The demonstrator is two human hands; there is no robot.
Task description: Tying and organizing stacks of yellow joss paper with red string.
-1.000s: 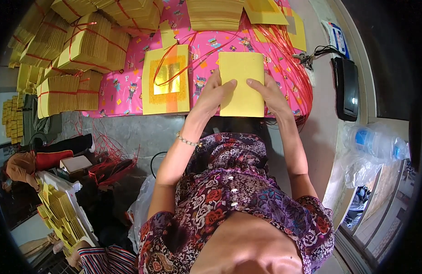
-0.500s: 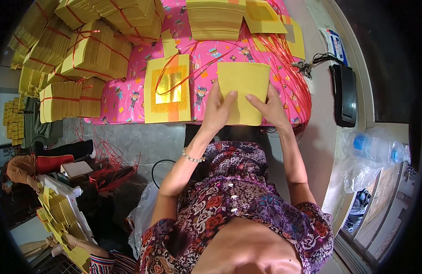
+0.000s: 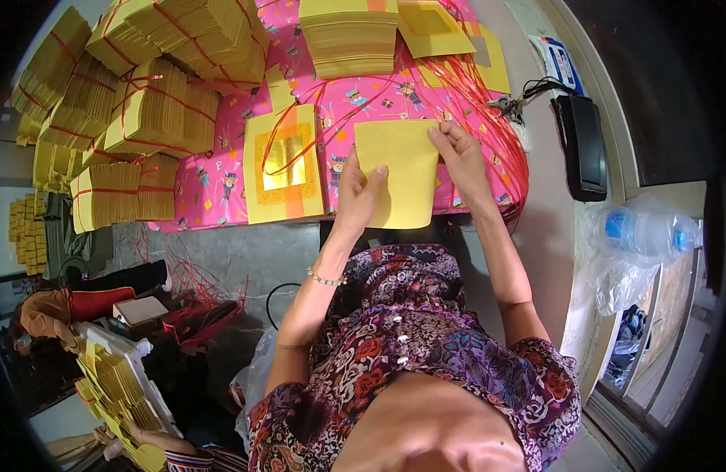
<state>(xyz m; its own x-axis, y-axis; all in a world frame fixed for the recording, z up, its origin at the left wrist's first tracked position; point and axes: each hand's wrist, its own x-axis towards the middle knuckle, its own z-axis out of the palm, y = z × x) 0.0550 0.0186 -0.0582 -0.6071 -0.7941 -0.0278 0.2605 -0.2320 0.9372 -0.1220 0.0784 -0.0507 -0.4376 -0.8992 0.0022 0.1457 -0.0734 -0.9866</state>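
Between my two hands is a piece of plain yellow paper (image 3: pixel 398 175), raised over the front edge of the table. My left hand (image 3: pixel 361 187) grips its left side, thumb lying across the face. At the top right corner my right hand (image 3: pixel 457 156) pinches the paper between thumb and fingers. Whether it is one sheet or several I cannot tell. Just left of it lies a yellow paper stack (image 3: pixel 283 169) with a gold foil square and an orange band. A loop of red plastic ribbon (image 3: pixel 278 140) rests over the foil.
Bundles of yellow paper (image 3: pixel 162 114) tied with red ribbon crowd the table's left. A tall loose stack (image 3: pixel 349 39) stands at the back. Red ribbon strands (image 3: pixel 504 169) hang along the right edge, near a black case (image 3: pixel 581 148). At lower left, a co-worker's hand (image 3: pixel 143 434) touches yellow papers.
My right hand has moved up from the paper's right side to its top right corner. The view has shifted slightly, and my left hand keeps its hold.
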